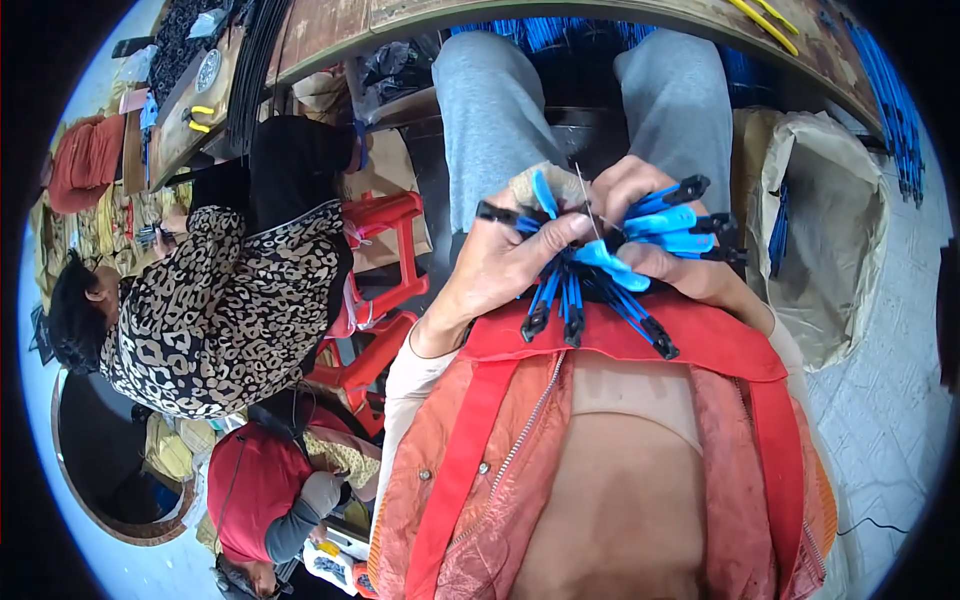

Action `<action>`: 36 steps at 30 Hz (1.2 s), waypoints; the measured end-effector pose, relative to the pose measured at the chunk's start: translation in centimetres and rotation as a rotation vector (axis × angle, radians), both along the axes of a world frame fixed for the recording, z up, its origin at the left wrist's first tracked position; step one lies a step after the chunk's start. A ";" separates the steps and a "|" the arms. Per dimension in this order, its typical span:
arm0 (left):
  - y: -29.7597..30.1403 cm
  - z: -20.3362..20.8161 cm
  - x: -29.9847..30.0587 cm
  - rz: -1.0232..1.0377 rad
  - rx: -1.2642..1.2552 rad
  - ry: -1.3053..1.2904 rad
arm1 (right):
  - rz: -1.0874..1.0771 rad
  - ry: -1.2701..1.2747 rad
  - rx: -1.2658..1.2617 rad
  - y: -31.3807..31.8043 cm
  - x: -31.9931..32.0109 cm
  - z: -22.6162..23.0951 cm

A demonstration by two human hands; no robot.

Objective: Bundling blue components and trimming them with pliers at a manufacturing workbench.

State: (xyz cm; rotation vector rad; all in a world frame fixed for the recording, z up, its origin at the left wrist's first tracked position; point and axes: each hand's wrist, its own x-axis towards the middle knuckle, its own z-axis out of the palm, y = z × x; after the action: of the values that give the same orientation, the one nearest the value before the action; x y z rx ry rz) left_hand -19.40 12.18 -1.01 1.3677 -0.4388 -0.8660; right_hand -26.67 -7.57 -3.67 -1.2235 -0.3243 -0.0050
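Observation:
Above my lap I hold a bundle of thin blue rods point(572, 300) with black end pieces, spread out like a fan. Several bright blue flat tabs point(665, 222) stick out among them. My left hand point(515, 250) is closed on the bundle's left side, thumb pressed near its middle. My right hand point(690, 270) closes round the right side, its thumb against a blue tab. A thin, straight, needle-like piece point(584, 188) stands up between the hands; which fingers grip it is hard to tell. The bundle's centre is partly hidden by my fingers.
A wooden table point(335, 35) curves along the far side, with yellow-handled tools point(765, 25) and more blue rods point(885, 100) at its right. A large paper-lined sack point(830, 240) stands at right. Left are red stools point(385, 270) and two other people point(220, 300).

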 end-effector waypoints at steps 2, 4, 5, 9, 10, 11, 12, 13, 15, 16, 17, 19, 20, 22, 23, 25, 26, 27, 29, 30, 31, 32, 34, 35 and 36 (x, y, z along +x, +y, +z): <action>0.4 0.1 0.3 -0.027 -0.018 -0.022 | 0.092 -0.037 -0.071 -0.6 0.3 0.5; 0.8 0.0 0.6 -0.104 -0.065 -0.030 | 0.197 0.023 -0.094 -1.5 0.6 1.5; 0.8 0.0 0.7 -0.146 -0.068 -0.021 | 0.260 0.084 -0.090 -1.9 0.6 2.0; 0.0 1.1 0.3 -0.150 -0.074 -0.131 | 0.303 0.048 -0.108 -2.5 0.8 2.6; -0.1 1.3 0.4 -0.129 -0.120 -0.060 | 0.269 0.020 -0.130 -2.5 0.7 3.0; -0.2 1.5 0.5 -0.108 -0.165 0.012 | 0.264 0.014 -0.134 -2.3 0.6 3.0; 0.0 2.4 0.9 -0.088 -0.124 0.003 | 0.161 -0.009 -0.126 -1.8 0.5 2.5; 0.2 2.2 1.1 -0.076 -0.136 0.026 | 0.059 -0.031 -0.117 -1.5 0.5 2.2; 0.4 2.2 1.5 -0.058 -0.086 0.022 | -0.043 -0.067 -0.150 -0.8 0.8 1.7; 0.4 2.1 1.6 -0.056 -0.064 0.044 | -0.057 -0.033 -0.114 -0.4 0.8 1.2; 0.4 2.0 1.4 -0.057 -0.060 0.046 | -0.071 0.003 -0.078 -0.1 0.6 0.6; 0.7 2.1 0.9 -0.054 0.019 0.230 | -0.074 0.017 -0.080 0.3 0.1 -0.5; 0.8 2.0 0.5 -0.032 0.037 0.203 | -0.077 0.034 -0.090 0.5 -0.2 -0.9; 0.8 2.0 0.4 -0.046 0.015 0.202 | -0.076 0.074 -0.042 0.8 -0.1 -0.5; 0.9 2.0 0.4 -0.060 -0.012 0.191 | -0.077 0.103 0.002 1.0 -0.1 -0.3; 0.5 2.0 0.2 -0.016 -0.058 0.223 | -0.087 0.108 0.000 0.9 0.1 -0.5; 0.6 1.8 0.4 -0.031 -0.066 0.211 | -0.097 0.098 -0.019 0.8 0.3 -0.6; 0.8 1.4 0.5 -0.048 -0.074 0.202 | -0.109 0.091 -0.038 0.9 0.3 -0.8; 1.6 0.9 1.6 -0.111 -0.066 0.184 | -0.139 0.097 -0.037 1.1 0.7 -0.8; 1.7 0.6 1.7 -0.096 -0.158 0.296 | -0.163 0.096 -0.037 1.2 0.7 -0.7; 1.9 0.7 2.0 -0.082 -0.253 0.403 | -0.160 0.091 -0.041 1.1 0.8 -0.6; 2.5 1.5 1.9 -0.108 -0.192 0.323 | -0.157 0.093 -0.055 1.0 0.9 -0.3; 2.8 3.8 0.7 -0.140 -0.002 0.105 | -0.158 0.080 -0.078 1.5 1.0 0.7; 2.8 5.1 -0.1 -0.169 0.189 -0.103 | -0.168 0.038 -0.131 1.6 1.1 0.9; 2.3 4.2 -1.2 -0.045 0.228 -0.232 | -0.176 0.095 -0.192 1.5 -0.2 0.1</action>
State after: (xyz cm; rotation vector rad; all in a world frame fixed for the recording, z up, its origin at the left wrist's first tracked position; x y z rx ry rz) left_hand -20.56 14.48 3.22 1.6834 -0.5640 -0.8157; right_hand -26.86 -6.06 -3.61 -1.4348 -0.1358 -0.0689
